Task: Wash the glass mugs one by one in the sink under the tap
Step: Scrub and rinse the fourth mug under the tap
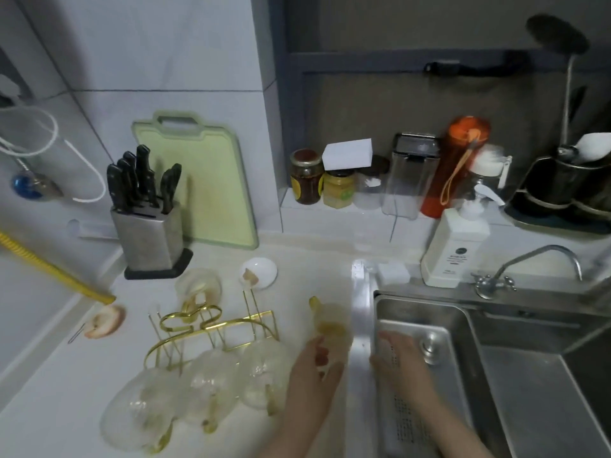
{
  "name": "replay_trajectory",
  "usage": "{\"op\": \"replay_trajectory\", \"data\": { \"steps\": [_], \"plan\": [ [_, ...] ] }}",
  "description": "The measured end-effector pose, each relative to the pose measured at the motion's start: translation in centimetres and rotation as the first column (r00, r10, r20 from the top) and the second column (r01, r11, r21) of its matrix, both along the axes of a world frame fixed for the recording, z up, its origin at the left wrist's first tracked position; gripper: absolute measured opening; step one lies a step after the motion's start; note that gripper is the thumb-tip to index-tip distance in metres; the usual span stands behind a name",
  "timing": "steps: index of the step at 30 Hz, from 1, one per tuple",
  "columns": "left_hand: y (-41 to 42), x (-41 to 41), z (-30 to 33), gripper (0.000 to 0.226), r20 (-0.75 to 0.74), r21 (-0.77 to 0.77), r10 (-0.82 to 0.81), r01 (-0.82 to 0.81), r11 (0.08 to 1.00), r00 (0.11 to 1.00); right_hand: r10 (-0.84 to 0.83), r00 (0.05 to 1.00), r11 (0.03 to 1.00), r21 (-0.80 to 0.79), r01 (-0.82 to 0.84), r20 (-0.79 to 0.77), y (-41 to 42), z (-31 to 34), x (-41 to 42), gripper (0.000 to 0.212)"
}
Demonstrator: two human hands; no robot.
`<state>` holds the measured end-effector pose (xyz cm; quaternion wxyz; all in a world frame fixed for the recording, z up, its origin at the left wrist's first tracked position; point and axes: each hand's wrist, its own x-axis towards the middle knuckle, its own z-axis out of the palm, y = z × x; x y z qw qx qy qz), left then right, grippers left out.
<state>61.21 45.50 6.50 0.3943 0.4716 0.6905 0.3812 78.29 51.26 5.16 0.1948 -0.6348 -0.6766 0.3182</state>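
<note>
Head view: your left hand (pixel 314 365) holds a glass mug (pixel 330 325) on the counter (pixel 66 375) just beside the sink (pixel 529 375), fingers curled round its base. Your right hand (pixel 396 355) lies flat and relaxed on the perforated tray (pixel 406 414). More mugs (pixel 205 388) hang on the gold rack (pixel 215 328). The tap (pixel 545 259) stands behind.

Pale worktop (pixel 297 259) w/ knife block (pixel 150 238), green cutting board (pixel 198 183) leaning behind it, gold mug rack (pixel 211 328), glass mugs (pixel 205 391) on their sides, white dish (pixel 258 273), soap bottle (pixel 454 246) nr sink (pixel 529 375).
</note>
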Motion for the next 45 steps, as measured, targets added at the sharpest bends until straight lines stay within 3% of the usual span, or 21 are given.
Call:
{"op": "replay_trajectory", "data": {
  "steps": [5,9,13,17,19,22,28,30,34,37,45],
  "plan": [
    [1.9,1.6,-1.3,0.063,0.068,-0.143,0.178,-0.167,0.976,0.982,0.174,0.980,0.968,-0.164,-0.188,-0.094,4.1,-2.7,0.0,0.076],
    [4.0,1.5,-1.9,0.060,0.089,-0.095,0.224,-0.215,0.972,0.971,0.284,0.934,0.931,-0.168,-0.323,-0.217,6.8,-3.5,-1.5,0.088],
    [5.5,1.1,-2.1,0.063,0.108,-0.053,0.181,-0.177,0.983,0.977,0.385,0.863,0.866,-0.194,-0.460,-0.329,8.4,-4.4,-2.3,0.075],
    [5.9,1.1,-2.4,0.064,0.210,-0.044,0.182,-0.177,0.983,0.961,0.418,0.840,0.838,-0.212,-0.504,-0.345,8.4,-4.6,-2.2,0.095],
    [5.4,1.1,-3.0,0.073,0.221,-0.026,0.199,-0.199,0.980,0.955,0.390,0.841,0.854,-0.193,-0.482,-0.374,7.8,-4.6,-1.9,0.100],
    [4.1,1.5,-2.9,0.094,0.201,0.005,0.173,-0.177,0.984,0.964,0.342,0.859,0.897,-0.141,-0.420,-0.381,5.9,-4.0,-0.9,0.090],
    [1.2,3.6,-1.1,0.076,0.072,0.154,-0.062,0.050,0.987,0.996,0.120,0.857,0.992,0.020,-0.127,-0.500,-0.1,0.2,2.1,0.060],
    [0.0,4.4,0.1,0.074,0.070,0.178,-0.166,0.151,0.972,0.984,0.052,0.874,0.998,0.057,-0.027,-0.482,-2.8,1.0,3.8,0.067],
    [-2.6,5.9,2.0,0.073,0.118,0.209,-0.346,0.317,0.925,0.931,-0.019,0.915,0.992,0.106,0.068,-0.403,-8.4,1.4,6.7,0.095],
    [-4.0,7.6,2.0,0.080,0.196,0.232,-0.404,0.358,0.904,0.893,-0.060,0.906,0.975,0.168,0.143,-0.419,-11.7,2.5,8.4,0.091],
    [-7.3,15.1,2.8,0.066,0.253,0.306,-0.674,0.604,0.736,0.694,-0.308,0.822,0.923,0.061,0.381,-0.480,-20.1,3.9,14.8,0.087]
  ]
}}
